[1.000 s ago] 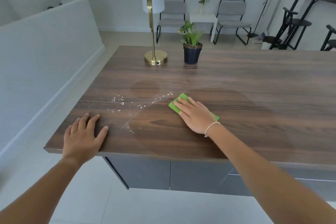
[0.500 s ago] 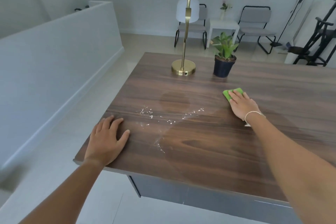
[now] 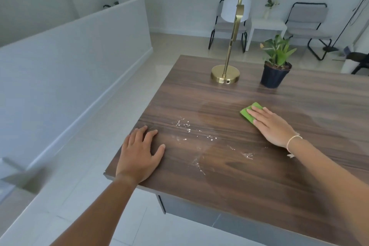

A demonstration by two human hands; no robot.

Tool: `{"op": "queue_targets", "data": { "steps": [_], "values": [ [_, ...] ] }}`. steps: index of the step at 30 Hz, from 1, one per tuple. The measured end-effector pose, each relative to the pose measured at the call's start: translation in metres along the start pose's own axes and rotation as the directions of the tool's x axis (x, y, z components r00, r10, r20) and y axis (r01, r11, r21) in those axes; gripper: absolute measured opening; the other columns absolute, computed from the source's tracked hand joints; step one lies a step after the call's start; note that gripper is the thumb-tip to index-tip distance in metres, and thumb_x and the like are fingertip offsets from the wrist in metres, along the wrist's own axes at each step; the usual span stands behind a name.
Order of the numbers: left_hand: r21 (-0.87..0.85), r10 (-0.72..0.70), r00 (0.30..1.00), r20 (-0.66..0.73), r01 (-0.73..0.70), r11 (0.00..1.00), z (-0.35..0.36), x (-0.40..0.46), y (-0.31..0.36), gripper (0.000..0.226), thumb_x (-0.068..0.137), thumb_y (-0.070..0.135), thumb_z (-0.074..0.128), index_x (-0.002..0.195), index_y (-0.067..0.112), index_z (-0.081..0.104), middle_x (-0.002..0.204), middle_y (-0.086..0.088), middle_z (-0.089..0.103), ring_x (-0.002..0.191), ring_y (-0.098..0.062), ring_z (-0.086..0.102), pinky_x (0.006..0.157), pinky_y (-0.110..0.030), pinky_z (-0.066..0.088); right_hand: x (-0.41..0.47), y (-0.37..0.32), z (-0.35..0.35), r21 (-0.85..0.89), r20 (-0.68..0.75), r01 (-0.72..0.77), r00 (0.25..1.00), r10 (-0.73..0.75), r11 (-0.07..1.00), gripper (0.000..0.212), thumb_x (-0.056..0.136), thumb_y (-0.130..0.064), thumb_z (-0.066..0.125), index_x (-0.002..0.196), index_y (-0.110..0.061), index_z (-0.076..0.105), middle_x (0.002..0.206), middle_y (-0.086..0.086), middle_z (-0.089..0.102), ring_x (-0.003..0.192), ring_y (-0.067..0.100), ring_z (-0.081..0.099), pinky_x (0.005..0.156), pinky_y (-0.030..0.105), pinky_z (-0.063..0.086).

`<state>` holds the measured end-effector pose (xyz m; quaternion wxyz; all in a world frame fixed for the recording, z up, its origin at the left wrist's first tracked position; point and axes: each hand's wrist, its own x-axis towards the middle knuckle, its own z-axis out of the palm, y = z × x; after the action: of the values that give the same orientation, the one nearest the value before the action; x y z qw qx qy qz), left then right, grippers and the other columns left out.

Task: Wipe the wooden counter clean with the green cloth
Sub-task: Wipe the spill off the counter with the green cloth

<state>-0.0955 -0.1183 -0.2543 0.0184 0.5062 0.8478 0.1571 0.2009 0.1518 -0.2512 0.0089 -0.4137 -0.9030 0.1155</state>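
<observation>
The likeliest slip, as I judge it, is a stroke that passes behind the white specks (image 3: pixel 186 126) and leaves them, since the right hand (image 3: pixel 269 126) works further toward the desk's far edge than the mess does. A wider sweep could also knock the plant pot (image 3: pixel 273 75) or the brass lamp base (image 3: pixel 225 75), both standing near the far edge. The green cloth (image 3: pixel 247 113) lies flat on the wooden desk (image 3: pixel 259 175), folded small, bright and clean-looking, mostly hidden under the right hand's flat, extended fingers (pressed down on it, not curled around it). The left hand (image 3: pixel 139 156) rests open, palm down, by the near left corner, holding nothing.
</observation>
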Motion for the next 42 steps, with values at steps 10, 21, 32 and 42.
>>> {"op": "queue_targets", "data": {
  "steps": [10,21,32,42],
  "values": [
    [-0.008,0.006,1.0,-0.004,-0.006,1.0,0.002,0.001,-0.003,0.057,0.088,0.058,0.033,0.137,0.03,0.038,0.151,0.0,0.033,0.142,-0.02,0.025,0.12,-0.039,0.013,0.059,-0.148,0.031,-0.029,0.024,0.292,0.956,-0.291,0.956,0.048,0.099,-0.036,0.017,0.147,-0.035,0.014,0.155,-0.016,0.007,0.143,0.012,0.001,0.117,0.038,0.005],
    [-0.009,0.013,1.0,0.013,-0.013,1.0,0.0,0.0,-0.001,0.059,0.088,0.059,0.028,0.14,0.031,0.033,0.154,0.0,0.029,0.144,-0.02,0.021,0.121,-0.039,0.009,0.063,-0.061,0.001,-0.011,0.015,-0.133,0.991,0.133,0.991,0.048,0.1,-0.032,0.015,0.147,-0.033,0.01,0.159,-0.009,0.004,0.146,0.019,0.001,0.119,0.041,0.008],
    [0.003,0.038,0.997,0.067,-0.038,0.999,-0.003,0.0,-0.003,0.06,0.089,0.057,0.03,0.142,0.027,0.031,0.155,-0.004,0.025,0.145,-0.024,0.017,0.119,-0.039,0.007,-0.011,-0.118,0.027,0.055,-0.004,0.162,0.987,-0.162,0.985,0.046,0.1,-0.033,0.022,0.145,-0.038,0.017,0.155,-0.019,0.009,0.144,0.008,0.002,0.117,0.033,0.005],
    [-0.169,0.24,0.96,0.146,-0.215,0.962,0.001,0.057,0.061,0.05,0.092,0.041,0.043,0.138,0.021,0.041,0.152,-0.007,0.031,0.142,-0.021,0.024,0.116,-0.035,0.021,0.0,0.0,-0.009,0.001,-0.062,-0.419,0.906,0.418,0.908,0.048,0.099,-0.031,0.02,0.147,-0.031,0.015,0.158,-0.008,0.011,0.146,0.023,0.009,0.116,0.043,0.015]
  ]
}}
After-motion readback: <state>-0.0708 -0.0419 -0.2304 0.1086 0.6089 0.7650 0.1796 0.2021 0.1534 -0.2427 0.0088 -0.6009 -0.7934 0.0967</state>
